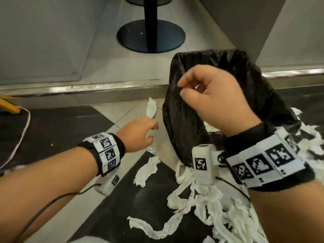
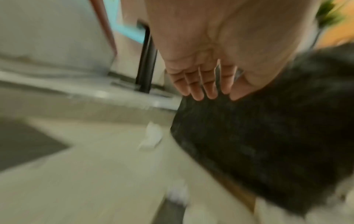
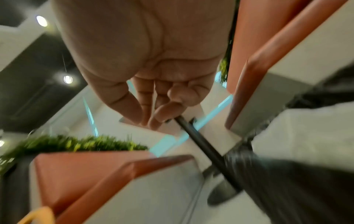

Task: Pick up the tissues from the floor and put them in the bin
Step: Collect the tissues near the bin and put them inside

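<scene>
Both hands empty over bin [image 1: 184, 120]; tissues [image 1: 206, 204] strewn beside it.

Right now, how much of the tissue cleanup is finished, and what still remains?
Barely started. Done: some white paper shows inside the bin, under the right hand, which holds nothing. In hand: the empty left hand reaches down beside a small tissue scrap. Left: the big tissue pile in front of the bin, a twisted tissue, one more tissue by the step.
</scene>
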